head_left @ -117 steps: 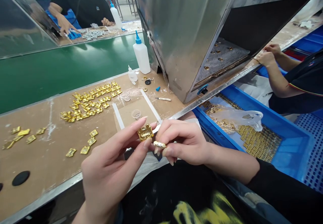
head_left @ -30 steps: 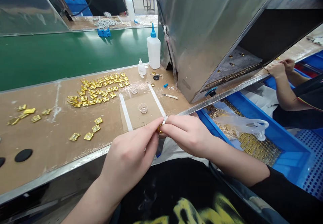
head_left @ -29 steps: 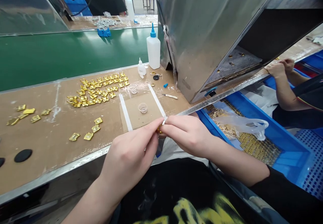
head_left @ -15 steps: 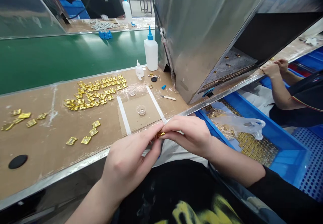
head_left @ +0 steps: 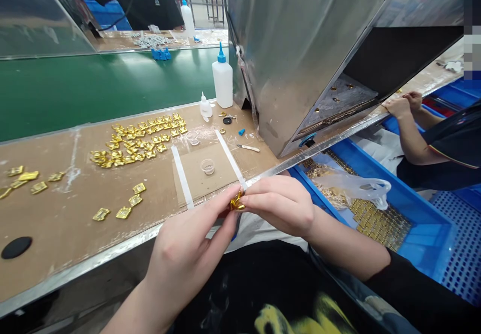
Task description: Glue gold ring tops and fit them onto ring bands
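Between the fingertips of both hands is a small shiny gold-coloured metal piece (head_left: 237, 201), held just in front of the bench edge. My left hand (head_left: 191, 241) pinches it from the left with thumb and fingers. From the right, my right hand (head_left: 280, 204) is closed on the same piece, its fingertips hiding part of it. Beyond my hands lies a cardboard pad (head_left: 199, 186) with two white tape strips and a small clear cup (head_left: 207, 167) on it. Several similar gold pieces (head_left: 135, 143) stand in rows on the bench to the left, with a few loose ones (head_left: 124, 212) nearer me.
A large white bottle (head_left: 223, 83) and a small one (head_left: 205, 107) stand by the metal housing (head_left: 285, 53). A craft knife (head_left: 248, 148) lies near the pad. Right of me, a blue bin (head_left: 432, 226) holds gold parts and a plastic bag. A co-worker's hands (head_left: 402, 106) rest farther right.
The gold piece has turned or risen between my fingertips, so more of it shows. My right fingers have shifted slightly around it. The whole view has moved a little.
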